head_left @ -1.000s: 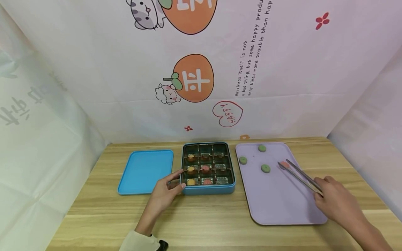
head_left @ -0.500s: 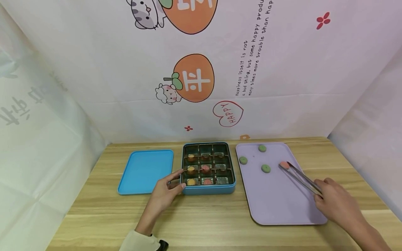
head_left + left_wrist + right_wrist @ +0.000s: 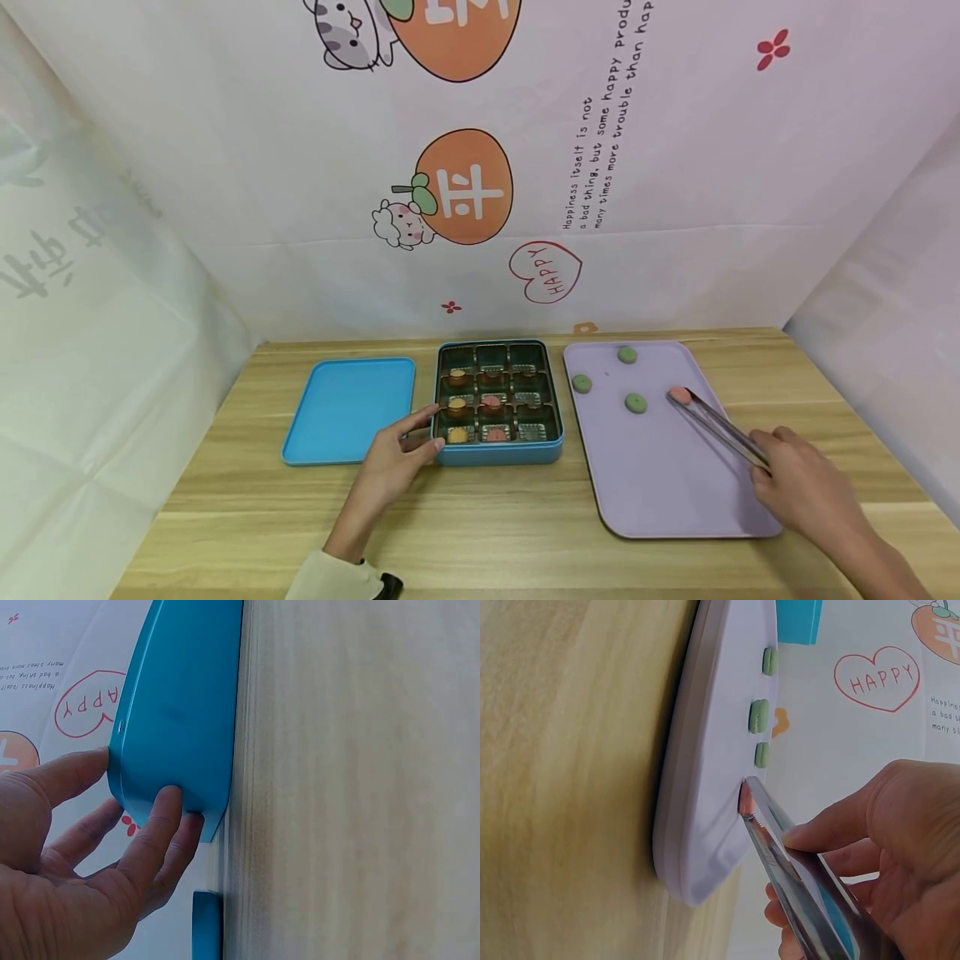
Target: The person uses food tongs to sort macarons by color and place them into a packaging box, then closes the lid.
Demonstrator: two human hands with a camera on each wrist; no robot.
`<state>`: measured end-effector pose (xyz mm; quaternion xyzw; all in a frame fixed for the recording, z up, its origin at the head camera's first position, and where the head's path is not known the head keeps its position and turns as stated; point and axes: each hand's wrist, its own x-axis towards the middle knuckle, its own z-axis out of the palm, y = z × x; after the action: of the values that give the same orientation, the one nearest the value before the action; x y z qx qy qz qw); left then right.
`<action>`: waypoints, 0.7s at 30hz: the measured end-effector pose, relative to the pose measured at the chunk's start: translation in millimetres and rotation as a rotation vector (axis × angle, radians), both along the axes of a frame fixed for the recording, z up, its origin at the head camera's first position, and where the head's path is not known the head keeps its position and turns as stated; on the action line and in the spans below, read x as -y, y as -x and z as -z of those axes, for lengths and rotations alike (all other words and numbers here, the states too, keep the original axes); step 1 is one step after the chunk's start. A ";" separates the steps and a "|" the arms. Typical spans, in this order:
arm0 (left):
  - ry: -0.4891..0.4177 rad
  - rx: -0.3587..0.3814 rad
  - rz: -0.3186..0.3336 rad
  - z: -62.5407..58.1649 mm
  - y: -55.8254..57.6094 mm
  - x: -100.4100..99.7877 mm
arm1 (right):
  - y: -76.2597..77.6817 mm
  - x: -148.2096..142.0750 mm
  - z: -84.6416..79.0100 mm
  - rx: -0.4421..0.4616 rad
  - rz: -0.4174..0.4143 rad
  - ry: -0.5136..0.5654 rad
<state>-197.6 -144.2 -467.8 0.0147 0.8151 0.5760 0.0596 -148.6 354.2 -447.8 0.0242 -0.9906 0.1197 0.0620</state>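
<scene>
My left hand [image 3: 397, 460] touches the near left corner of a blue tin box [image 3: 498, 454], fingertips against its outer side and rim. In the left wrist view the fingers are spread and nearly straight against the blue wall. Inside the box is a compartmented tray [image 3: 531, 404]; yellow macarons [image 3: 457, 435] fill the left column and pink macarons [image 3: 497, 434] show in the middle one. My right hand [image 3: 806, 479] grips metal tongs [image 3: 723, 435]. Their tips are on either side of a pink macaron [image 3: 679, 395], which appears to rest on the lilac tray [image 3: 675, 492].
Several green macarons [image 3: 636, 403] lie on the far left part of the lilac tray. A flat blue lid [image 3: 348, 412] lies left of the box. All stand on a wooden table [image 3: 517, 533], with a printed white cloth [image 3: 330, 275] hanging behind.
The tongs' tips have moved from spread above the pink macaron to close against its two sides. My left hand and the box have stayed in place.
</scene>
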 end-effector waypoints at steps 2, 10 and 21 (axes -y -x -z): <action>0.006 -0.002 0.001 0.4 0.2 0.1 | -0.3 0.3 0.5 -0.004 -0.004 0.000; 0.000 -0.003 0.002 1.2 0.6 0.5 | -1.8 2.9 0.9 -0.033 -0.016 0.001; -0.007 0.001 0.003 0.4 0.3 0.4 | -1.5 8.1 -2.8 -0.047 -0.023 0.000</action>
<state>-197.9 -144.6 -468.2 0.0160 0.8131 0.5788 0.0606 -147.1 346.1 -445.0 0.0383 -0.9885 0.1196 0.0840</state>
